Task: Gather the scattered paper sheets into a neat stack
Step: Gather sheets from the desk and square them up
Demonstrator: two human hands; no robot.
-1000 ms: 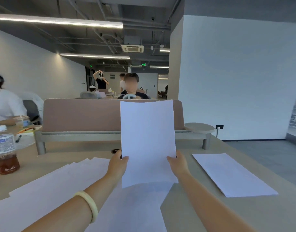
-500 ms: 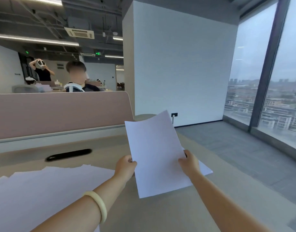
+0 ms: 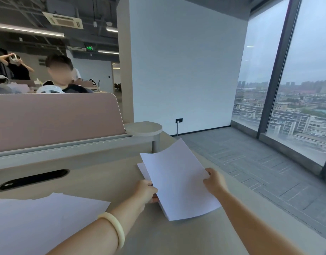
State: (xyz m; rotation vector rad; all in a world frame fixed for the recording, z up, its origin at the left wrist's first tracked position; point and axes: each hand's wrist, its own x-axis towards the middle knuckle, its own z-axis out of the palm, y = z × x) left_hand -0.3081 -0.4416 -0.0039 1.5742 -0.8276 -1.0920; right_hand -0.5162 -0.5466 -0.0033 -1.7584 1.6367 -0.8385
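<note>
Gently, both hands' grip bows a smooth white sheet (image 3: 178,179).

The pale worktop (image 3: 107,173) has a dark oval cable slot (image 3: 32,179) set in it, far left of the left hand (image 3: 145,190). Beyond the slot stands a dusty-pink divider panel (image 3: 55,120), and a small round shelf (image 3: 143,128) sits at its end, straight beyond the left hand. A person in dark clothes (image 3: 60,76) sits behind the divider. A white wall (image 3: 186,67) with a black socket (image 3: 179,120) rises further back. Right of the right hand (image 3: 214,182) lies grey carpet (image 3: 250,162), then tall windows (image 3: 305,80) showing city buildings.
</note>
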